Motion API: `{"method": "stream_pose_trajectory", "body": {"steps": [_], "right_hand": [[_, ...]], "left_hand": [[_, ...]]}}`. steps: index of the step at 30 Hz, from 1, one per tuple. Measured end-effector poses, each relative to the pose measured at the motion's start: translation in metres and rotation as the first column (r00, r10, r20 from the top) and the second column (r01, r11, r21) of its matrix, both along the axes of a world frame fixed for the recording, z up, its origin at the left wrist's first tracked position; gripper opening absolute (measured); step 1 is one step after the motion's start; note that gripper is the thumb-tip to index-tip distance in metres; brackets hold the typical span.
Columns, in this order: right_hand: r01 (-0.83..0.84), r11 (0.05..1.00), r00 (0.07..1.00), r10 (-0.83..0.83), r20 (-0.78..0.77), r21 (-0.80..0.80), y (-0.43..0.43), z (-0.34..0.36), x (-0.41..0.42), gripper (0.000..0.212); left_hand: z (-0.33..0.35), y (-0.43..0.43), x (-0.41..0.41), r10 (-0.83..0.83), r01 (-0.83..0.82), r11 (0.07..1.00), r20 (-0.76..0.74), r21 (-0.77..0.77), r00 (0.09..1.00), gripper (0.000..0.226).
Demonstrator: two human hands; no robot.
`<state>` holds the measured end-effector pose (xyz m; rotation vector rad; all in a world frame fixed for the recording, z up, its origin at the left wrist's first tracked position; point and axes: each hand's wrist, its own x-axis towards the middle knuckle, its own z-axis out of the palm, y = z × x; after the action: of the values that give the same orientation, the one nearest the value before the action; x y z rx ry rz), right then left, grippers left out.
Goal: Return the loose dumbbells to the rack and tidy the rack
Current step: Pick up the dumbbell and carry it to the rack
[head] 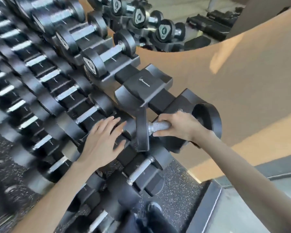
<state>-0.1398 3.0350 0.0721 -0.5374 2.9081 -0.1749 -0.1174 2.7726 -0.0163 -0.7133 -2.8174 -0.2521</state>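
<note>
Bottom centre: dark shoe (153,207) on speckled floor (176,180). Just above, lower-tier dumbbell (141,169) lying in the rack (160,98), steel handle showing. Mid-frame, left of centre: left hand (102,140) flat, fingers straight and spread, resting on a black rack pad, gripping nothing. Right of it: right hand (180,126) curled round the knurled handle of the loose dumbbell (155,126), held at the rack's right end, one head near the left fingertips, the other past the wrist. Behind: grey saddle (146,83) with small logo. Upper left: blurred rows of racked dumbbells (94,54). Top right: mirror (200,17) in tan wall (233,84).
</note>
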Motion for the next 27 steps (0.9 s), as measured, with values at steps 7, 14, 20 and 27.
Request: {"method": "stream_pose_trajectory", "body": {"steps": [7,14,20,27], "right_hand": [[-0.235,0.972,0.972,0.235,0.026,-0.021,0.011,-0.004,-0.097,0.046],[-0.382,0.924,0.917,0.383,0.110,-0.031,0.017,-0.015,-0.192,0.043],[-0.556,0.814,0.818,0.572,-0.065,0.168,-0.003,-0.026,-0.233,0.051],[-0.666,0.733,0.746,0.660,0.088,0.139,-0.008,-0.020,-0.253,0.050]], "left_hand": [[0.004,0.041,-0.027,0.197,-0.198,0.980,-0.039,-0.018,0.980,0.053],[0.003,0.073,-0.056,0.412,-0.410,0.911,0.041,-0.034,0.910,0.053],[-0.003,0.087,-0.082,0.535,-0.535,0.844,0.070,-0.021,0.842,0.053],[-0.003,0.102,-0.105,0.569,-0.572,0.820,0.065,0.027,0.820,0.051]]}}
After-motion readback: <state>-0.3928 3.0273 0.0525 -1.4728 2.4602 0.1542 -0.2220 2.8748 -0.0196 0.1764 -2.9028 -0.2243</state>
